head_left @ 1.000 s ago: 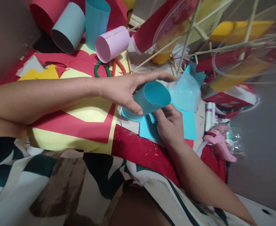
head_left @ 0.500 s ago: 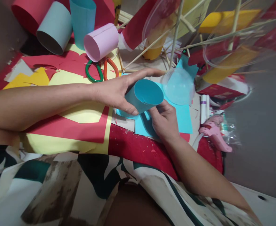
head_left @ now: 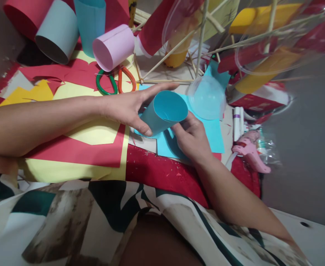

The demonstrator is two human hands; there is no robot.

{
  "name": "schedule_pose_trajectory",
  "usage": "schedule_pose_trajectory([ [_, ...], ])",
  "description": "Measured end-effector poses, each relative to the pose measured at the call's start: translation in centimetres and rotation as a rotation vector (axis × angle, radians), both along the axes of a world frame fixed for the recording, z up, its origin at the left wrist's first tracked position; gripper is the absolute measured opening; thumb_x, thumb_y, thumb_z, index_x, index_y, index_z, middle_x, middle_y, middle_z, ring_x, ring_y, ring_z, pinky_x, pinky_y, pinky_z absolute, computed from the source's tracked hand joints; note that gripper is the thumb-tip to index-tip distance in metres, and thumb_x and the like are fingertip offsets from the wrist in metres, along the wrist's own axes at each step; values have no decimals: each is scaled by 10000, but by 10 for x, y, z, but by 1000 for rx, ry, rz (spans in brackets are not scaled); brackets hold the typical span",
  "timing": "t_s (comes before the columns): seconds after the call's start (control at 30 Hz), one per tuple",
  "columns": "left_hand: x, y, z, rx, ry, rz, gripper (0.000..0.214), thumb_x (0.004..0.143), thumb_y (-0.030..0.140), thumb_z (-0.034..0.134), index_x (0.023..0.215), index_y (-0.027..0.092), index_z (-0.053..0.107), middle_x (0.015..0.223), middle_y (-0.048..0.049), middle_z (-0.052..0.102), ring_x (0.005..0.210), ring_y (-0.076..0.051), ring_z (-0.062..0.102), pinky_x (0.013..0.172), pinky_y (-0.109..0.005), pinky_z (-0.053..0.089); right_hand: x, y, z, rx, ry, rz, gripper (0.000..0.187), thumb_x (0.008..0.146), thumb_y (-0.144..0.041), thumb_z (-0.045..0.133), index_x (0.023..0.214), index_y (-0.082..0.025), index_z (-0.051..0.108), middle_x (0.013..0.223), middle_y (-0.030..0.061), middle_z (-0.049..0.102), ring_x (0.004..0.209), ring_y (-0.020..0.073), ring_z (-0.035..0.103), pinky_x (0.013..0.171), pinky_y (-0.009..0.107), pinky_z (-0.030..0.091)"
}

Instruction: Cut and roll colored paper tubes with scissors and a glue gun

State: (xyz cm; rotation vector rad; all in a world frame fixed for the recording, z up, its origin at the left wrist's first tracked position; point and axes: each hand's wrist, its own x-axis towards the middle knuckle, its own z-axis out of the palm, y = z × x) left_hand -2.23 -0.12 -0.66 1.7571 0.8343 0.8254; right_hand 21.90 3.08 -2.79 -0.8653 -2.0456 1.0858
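Note:
A blue paper tube (head_left: pixel 155 118) stands slightly tilted over blue paper sheets (head_left: pixel 216 138), its round opening facing up. My left hand (head_left: pixel 129 107) cups the tube from the left, thumb low on the near side and forefinger reaching behind it. On the right, my right hand (head_left: pixel 191 136) pinches the tube's lower edge between curled fingers and thumb; its fingertips are partly hidden. Just beyond this hand lies a clear plastic lid or cup (head_left: pixel 207 98), touching the blue paper. Scissors with green and orange handles (head_left: pixel 115 85) rest behind my left wrist.
Paper tubes in grey (head_left: pixel 58 33), pink (head_left: pixel 114 46) and other colours stand or lie at the back left. A frame of thin wooden sticks (head_left: pixel 202 40) with clear plastic discs rises at the back right. A pink glue gun (head_left: pixel 249 151) lies right. Red and yellow paper (head_left: pixel 96 157) spreads left.
The whole view has shifted slightly, so things appear a little further left. Both hands stay at the blue tube, and my left thumb sits a bit further toward its left side.

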Motion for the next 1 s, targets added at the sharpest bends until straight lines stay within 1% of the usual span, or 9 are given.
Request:
schedule_pose_trajectory([
  [0.07, -1, 0, -2, -28, -8, -18, 1241, 566, 381, 878, 1653, 299, 284, 1522, -85, 588, 1483, -364, 461, 1201, -414, 393, 0, 0, -1, 0, 3, 18, 311, 910, -483, 697, 1114, -250, 683, 1087, 43, 767, 1024, 224, 713, 931, 404, 603],
  [0.13, -1, -1, -3, -48, -20, -19, 1241, 566, 389, 887, 1650, 292, 292, 1469, -88, 629, 1483, -367, 460, 1205, -432, 386, 0, -1, -2, 3, 1, 22, 317, 898, -445, 706, 1144, -250, 666, 1104, 43, 758, 1010, 217, 709, 923, 397, 605],
  [0.3, -2, 1, -4, -88, -18, -13, 1277, 499, 394, 948, 1624, 315, 348, 1431, -96, 656, 1439, -390, 506, 1204, -478, 386, 2, 1, -6, 14, 38, 23, 316, 882, -350, 699, 1173, -233, 661, 1179, 51, 741, 1006, 202, 695, 935, 383, 599],
  [0.4, -4, 2, -6, -86, 18, -14, 1298, 472, 456, 966, 1615, 305, 369, 1427, -104, 664, 1426, -399, 515, 1196, -478, 401, 2, 2, -5, -4, 18, 34, 358, 894, -304, 665, 1246, -237, 656, 1187, 48, 746, 1043, 209, 694, 972, 397, 592],
  [0.53, -8, 1, -7, -57, 78, -9, 1261, 479, 526, 958, 1595, 326, 406, 1435, -87, 664, 1422, -403, 517, 1188, -483, 416, 3, 1, -3, 1, -1, 46, 419, 906, -235, 602, 1324, -224, 639, 1189, 54, 755, 1083, 217, 697, 994, 411, 590],
  [0.63, -9, 0, -6, -43, 102, 2, 1234, 479, 520, 966, 1578, 325, 442, 1443, -92, 655, 1444, -405, 494, 1208, -493, 395, 4, 0, -2, 6, -3, 55, 436, 907, -217, 585, 1340, -208, 632, 1168, 58, 761, 1087, 214, 706, 989, 401, 595],
  [0.77, -9, -4, -5, -24, 133, -12, 1165, 523, 505, 958, 1566, 346, 465, 1482, -78, 624, 1482, -391, 452, 1236, -491, 365, 6, -2, 1, -2, -33, 63, 455, 909, -216, 595, 1363, -221, 624, 1191, 58, 761, 1114, 224, 708, 1006, 418, 592],
  [0.87, -9, -6, -5, -24, 142, -11, 1141, 563, 496, 942, 1580, 359, 443, 1556, -72, 555, 1501, -387, 433, 1247, -491, 353, 6, -3, 4, 12, -49, 69, 464, 916, -211, 589, 1378, -226, 619, 1222, 67, 758, 1133, 230, 709, 1011, 429, 595],
  [1.0, -11, -10, -2, -59, 148, 19, 1186, 582, 456, 943, 1617, 311, 384, 1629, -117, 464, 1537, -419, 375, 1247, -500, 353, 7, -4, 5, 4, -54, 76, 491, 922, -186, 574, 1411, -209, 595, 1240, 80, 755, 1161, 225, 709, 1015, 420, 600],
])
